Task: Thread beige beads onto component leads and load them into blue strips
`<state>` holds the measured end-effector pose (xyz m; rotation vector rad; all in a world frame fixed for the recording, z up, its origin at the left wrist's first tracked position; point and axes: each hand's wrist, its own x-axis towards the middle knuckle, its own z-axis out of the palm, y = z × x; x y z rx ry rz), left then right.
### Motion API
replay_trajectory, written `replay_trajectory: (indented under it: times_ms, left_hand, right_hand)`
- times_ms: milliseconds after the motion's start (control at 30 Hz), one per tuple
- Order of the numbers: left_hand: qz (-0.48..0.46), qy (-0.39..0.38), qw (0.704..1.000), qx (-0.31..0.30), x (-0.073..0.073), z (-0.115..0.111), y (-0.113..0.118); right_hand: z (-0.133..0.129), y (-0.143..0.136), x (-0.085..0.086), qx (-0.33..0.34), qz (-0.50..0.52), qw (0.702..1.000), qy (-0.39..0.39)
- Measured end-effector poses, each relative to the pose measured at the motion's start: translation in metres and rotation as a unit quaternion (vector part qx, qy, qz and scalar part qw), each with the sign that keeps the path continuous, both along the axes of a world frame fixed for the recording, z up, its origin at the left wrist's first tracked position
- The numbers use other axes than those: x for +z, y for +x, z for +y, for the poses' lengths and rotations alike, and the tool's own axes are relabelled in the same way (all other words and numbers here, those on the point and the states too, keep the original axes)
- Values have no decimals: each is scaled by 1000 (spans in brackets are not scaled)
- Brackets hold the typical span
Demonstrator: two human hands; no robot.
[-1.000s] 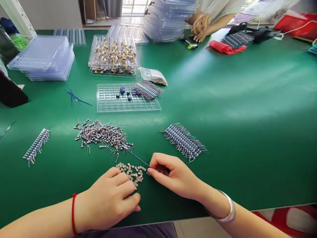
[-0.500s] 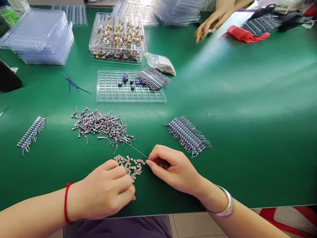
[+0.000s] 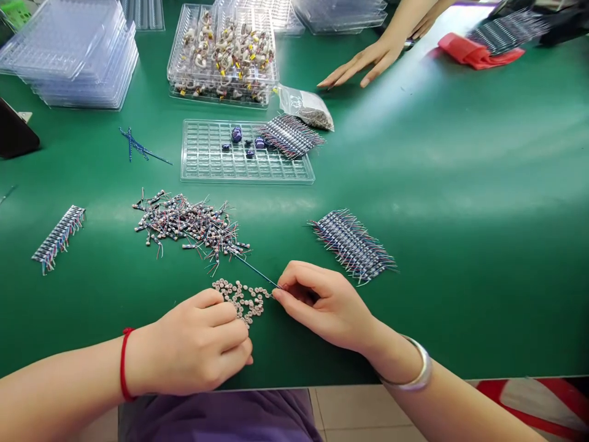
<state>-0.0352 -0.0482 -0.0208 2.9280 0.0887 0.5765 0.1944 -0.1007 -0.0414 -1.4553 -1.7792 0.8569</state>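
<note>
My right hand [image 3: 324,301] is closed in a pinch on a thin blue rod [image 3: 255,270], whose far end reaches the edge of a loose pile of small wired parts [image 3: 193,224]. My left hand [image 3: 197,344] is curled with its knuckles up, and its fingertips are hidden. Just beyond those fingers lie several small round pale discs [image 3: 246,301], spread on the green table [image 3: 451,294]. What the left fingers hold, if anything, cannot be seen. Past my right hand is a neat strip of wired parts [image 3: 352,245] lined up side by side.
A shorter strip of wired parts [image 3: 59,236] lies at left, near blue twisted wires [image 3: 142,147]. Behind are a clear tray [image 3: 207,166], a bag of small pieces [image 3: 307,109], filled trays [image 3: 223,58] and stacked clear trays [image 3: 87,61]. Another person's hand [image 3: 365,64] rests at the back.
The view has tilted slightly, so things sit higher in the picture. The other person's hand has reached left and flattened toward the bag. My hands have hardly moved.
</note>
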Motion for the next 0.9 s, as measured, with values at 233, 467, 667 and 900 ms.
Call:
replay_trajectory:
  times_ms: [233,467,667,900]
  left_hand:
    - [-8,4,1000,2,1,-1,1]
    - [-5,8,1000,1,1,-1,1]
    - [-10,3,1000,-4,1,1,2]
    - [-8,0,1000,-2,1,0,1]
  right_hand:
    - [0,2,-2,13,-17,1000,-3]
    - [-1,1,-1,24,-34,999,1]
    - [-3,0,-1,4,-20,1000,8]
    - [-8,-11,-1,-70,-34,997,-5]
